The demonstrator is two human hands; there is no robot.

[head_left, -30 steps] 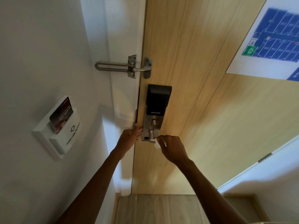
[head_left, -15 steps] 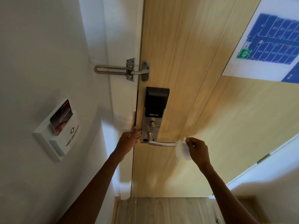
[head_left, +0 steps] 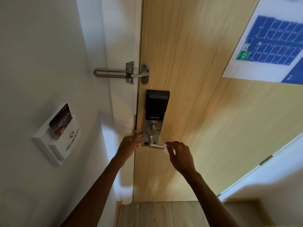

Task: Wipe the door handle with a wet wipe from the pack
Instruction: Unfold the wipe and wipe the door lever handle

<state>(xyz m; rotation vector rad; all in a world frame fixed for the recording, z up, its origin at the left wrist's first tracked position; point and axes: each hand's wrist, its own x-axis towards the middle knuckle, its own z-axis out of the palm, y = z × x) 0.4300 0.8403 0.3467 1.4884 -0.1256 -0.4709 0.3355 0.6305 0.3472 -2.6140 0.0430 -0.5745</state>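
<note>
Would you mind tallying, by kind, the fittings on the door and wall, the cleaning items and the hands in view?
Door hardware: 3 (door handle, smart lock, swing-bar latch)
Wall fittings: 2 (key card holder, key card)
Posted notices: 1 (floor plan)
Cleaning items: 1 (wet wipe)
Hands: 2 (left hand, right hand)
Total: 9

Swing latch [head_left: 122, 74] bridges white frame and wooden door [head_left: 188, 63]. Blue floor plan [head_left: 270, 41] on door. Card holder [head_left: 55, 136] on wall, card [head_left: 59, 122] inserted.
</note>
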